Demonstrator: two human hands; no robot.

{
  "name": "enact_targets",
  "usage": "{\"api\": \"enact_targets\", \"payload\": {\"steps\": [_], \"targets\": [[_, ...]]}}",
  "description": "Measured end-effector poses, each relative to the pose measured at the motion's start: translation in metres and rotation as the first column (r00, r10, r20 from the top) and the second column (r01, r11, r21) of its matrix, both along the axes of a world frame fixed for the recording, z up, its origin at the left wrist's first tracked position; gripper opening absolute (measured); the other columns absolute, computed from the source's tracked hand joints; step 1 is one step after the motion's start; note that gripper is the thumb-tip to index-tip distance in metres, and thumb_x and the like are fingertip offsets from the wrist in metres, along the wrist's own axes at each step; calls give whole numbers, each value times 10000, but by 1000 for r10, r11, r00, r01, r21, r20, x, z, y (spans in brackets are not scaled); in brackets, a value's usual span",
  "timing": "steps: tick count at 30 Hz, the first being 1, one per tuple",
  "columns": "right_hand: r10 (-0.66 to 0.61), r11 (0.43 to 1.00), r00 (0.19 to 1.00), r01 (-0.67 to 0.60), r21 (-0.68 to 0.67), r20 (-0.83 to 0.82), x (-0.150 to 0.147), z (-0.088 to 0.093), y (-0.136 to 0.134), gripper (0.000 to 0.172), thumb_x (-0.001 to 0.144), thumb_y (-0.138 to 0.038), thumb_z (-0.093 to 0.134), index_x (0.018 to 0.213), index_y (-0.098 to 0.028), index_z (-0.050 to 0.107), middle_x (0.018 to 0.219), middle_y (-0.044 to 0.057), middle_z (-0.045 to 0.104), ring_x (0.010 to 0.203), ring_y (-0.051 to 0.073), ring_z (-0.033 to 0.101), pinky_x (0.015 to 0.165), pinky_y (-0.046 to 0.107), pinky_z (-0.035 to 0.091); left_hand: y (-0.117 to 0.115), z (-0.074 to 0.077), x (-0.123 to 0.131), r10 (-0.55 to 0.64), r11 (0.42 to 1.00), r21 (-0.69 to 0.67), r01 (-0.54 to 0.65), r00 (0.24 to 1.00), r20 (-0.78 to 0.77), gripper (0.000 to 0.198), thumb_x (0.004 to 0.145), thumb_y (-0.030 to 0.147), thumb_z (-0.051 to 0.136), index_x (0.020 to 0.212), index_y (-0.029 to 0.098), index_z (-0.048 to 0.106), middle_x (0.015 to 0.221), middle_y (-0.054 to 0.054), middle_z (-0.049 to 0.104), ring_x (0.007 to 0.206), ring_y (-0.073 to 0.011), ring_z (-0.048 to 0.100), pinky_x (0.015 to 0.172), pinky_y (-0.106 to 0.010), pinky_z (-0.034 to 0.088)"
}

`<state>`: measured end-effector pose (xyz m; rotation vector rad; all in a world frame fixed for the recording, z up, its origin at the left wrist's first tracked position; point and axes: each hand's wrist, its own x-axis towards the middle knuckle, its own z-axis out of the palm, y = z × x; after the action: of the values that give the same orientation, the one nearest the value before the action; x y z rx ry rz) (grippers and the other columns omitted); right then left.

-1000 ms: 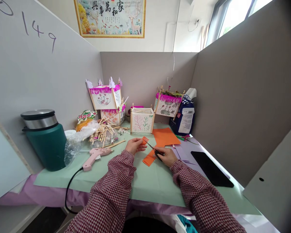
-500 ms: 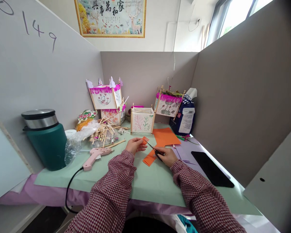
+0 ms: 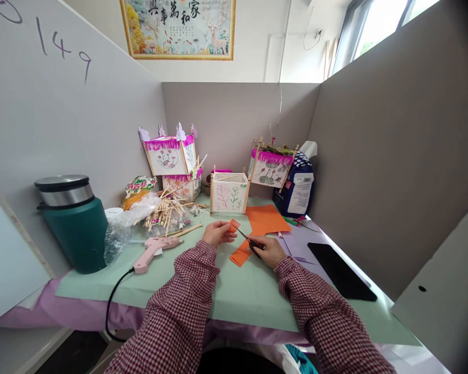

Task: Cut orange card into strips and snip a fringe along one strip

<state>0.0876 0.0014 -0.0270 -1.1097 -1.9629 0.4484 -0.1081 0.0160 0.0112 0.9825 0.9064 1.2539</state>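
Note:
Pinched in the fingers of my left hand (image 3: 219, 234) is a small piece of orange paper (image 3: 234, 224) with slits along one edge. My right hand (image 3: 271, 251) grips black-handled scissors (image 3: 256, 245), whose blades point up and left to the slit edge of that paper. Under the scissors lies a folded orange paper strip (image 3: 240, 255). A larger orange sheet (image 3: 268, 218) rests on the table just beyond my right hand. Behind my hands stands a white box lantern (image 3: 229, 193) with stick corners and drawn plants.
A pink glue gun (image 3: 153, 253) with a black cord lies left of my hands. Behind it are a heap of wooden sticks (image 3: 167, 212) and a green tumbler (image 3: 73, 228). Decorated lanterns (image 3: 167, 157) stand at the back. A black phone-like slab (image 3: 341, 271) lies right.

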Motion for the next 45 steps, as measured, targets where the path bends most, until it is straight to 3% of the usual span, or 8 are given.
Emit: {"api": "enact_targets", "payload": {"steps": [15, 27, 45], "targets": [[3, 1000, 1000, -3, 12, -22, 0, 1, 0, 361, 678, -230, 595, 1035, -226, 645, 960, 27, 677, 801, 172, 637, 734, 285, 514, 0, 1, 0, -3, 1000, 7, 3, 1000, 6, 75, 738, 152, 601, 758, 106, 544, 654, -58, 645, 552, -165, 644, 487, -254, 513], [-13, 1000, 1000, 13, -5, 17, -1, 5, -4, 392, 660, -305, 628, 1038, -201, 646, 916, 42, 686, 722, 166, 619, 666, 274, 498, 3, 4, -4, 108, 994, -23, -106, 991, 84, 49, 760, 140, 568, 764, 109, 531, 694, -61, 650, 579, -162, 648, 519, -256, 515], [-20, 1000, 999, 21, -19, 33, 0, 4, -4, 386, 660, -314, 620, 1029, -203, 649, 895, 43, 690, 729, 170, 628, 673, 271, 498, 1, 3, -4, 63, 998, -15, -62, 997, 40, 69, 746, 162, 584, 770, 120, 536, 702, -62, 649, 567, -158, 644, 492, -251, 506]]}}
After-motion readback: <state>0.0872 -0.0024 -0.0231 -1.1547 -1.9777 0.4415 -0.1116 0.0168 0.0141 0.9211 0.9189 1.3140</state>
